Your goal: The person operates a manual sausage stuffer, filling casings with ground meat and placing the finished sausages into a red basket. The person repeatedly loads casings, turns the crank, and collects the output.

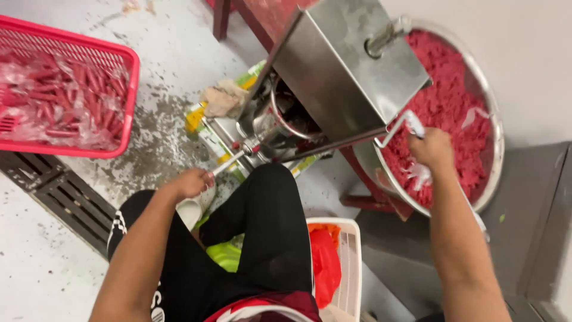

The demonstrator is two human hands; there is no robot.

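sausage stuffer, stainless box-type w/ side crank, sits on a red stand at the upper middle of the floor area; the nozzle end points toward the operator's knees. progress, judged from the layout: partway. pink basket at the upper left edge of the floor holds a good load of red sausage links in clear film, so output already exists. big steel basin at right is near full of red minced meat, so plenty of feed left. no link visible at the nozzle; blurred there, can't confirm.

left hand: arm reaches fwd over the left thigh, wrist straight, fingers closed around the thin nozzle tube, w/ something pale bunched just beneath it — what it is can't be told. right hand: arm extended fwd at right, palm down, fist closed on the crank handle, which sits over the basin's near rim.

other items: floor drain grate at left, wet gritty floor beside it, white crate w/ red bag just beside the right knee, rag and yellow-green packaging under the machine. operator seated, black trousers.
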